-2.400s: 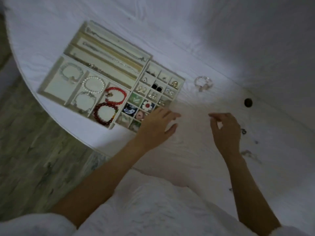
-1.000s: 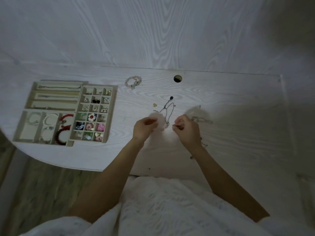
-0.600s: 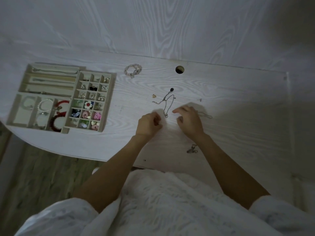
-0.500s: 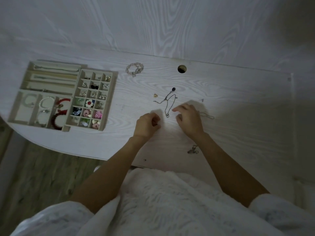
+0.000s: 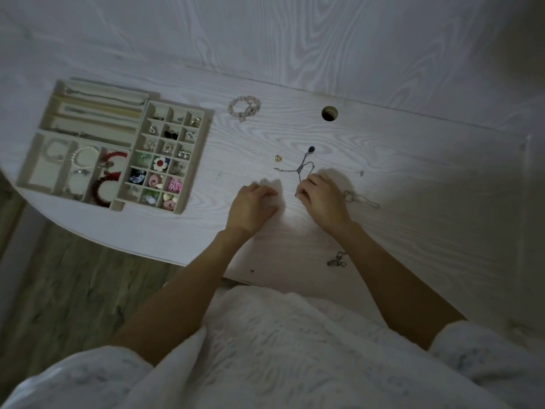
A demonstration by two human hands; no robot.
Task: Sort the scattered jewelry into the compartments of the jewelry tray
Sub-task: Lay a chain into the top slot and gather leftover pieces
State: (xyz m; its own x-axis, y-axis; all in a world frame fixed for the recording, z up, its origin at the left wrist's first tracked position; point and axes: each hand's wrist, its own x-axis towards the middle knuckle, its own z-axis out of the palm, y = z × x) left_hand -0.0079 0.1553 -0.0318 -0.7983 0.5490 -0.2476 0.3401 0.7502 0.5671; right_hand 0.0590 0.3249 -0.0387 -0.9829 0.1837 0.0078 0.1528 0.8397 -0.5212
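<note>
Jewelry still lies scattered over the pale wood-grain desk (image 5: 413, 178), while the jewelry tray (image 5: 206, 149) sits at the far left, its small compartments already holding earrings and charms and its larger slots holding bracelets and chains. Both hands rest near the middle of the desk. The right hand (image 5: 323, 199) has its fingers curled and pinches the near end of a thin chain necklace (image 5: 303, 168), whose dark pendant lies farther from the person. The left hand (image 5: 250, 206) is curled loosely beside it; whether it holds anything I cannot tell. A small gold piece (image 5: 278, 158) lies just left of the necklace. A pale beaded bracelet (image 5: 244, 109) lies farther back, near a round cable hole (image 5: 329, 113). Another chain (image 5: 361, 199) lies just right of the right hand, and a small tangled piece (image 5: 337, 261) lies beside the right forearm.
</note>
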